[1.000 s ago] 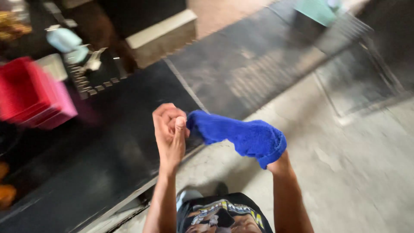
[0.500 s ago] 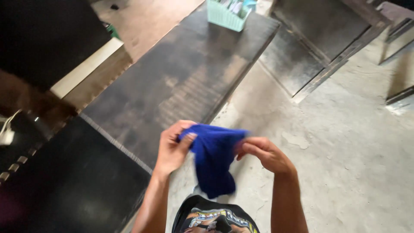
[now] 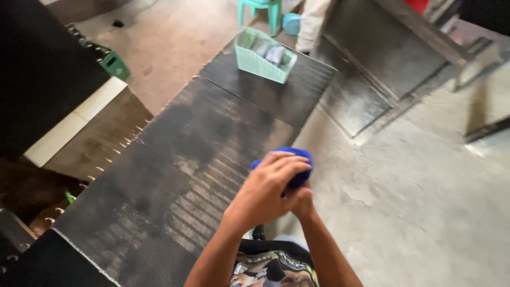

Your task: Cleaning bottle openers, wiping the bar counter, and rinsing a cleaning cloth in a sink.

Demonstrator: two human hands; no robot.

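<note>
Hands bunch blue cloth: left hand grip wrapped over it, right hand (mostly hidden) grip clutching below.

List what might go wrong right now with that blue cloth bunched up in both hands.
1. The blue cloth is balled between the left hand and right hand past the edge of the dark ribbed table; a loose grip could drop it onto the dusty concrete floor.
2. The tabletop looks grimy and worn, so laying the cloth there may soil it.
3. The picture is motion-blurred; a hasty swing might reach the green basket.
</note>
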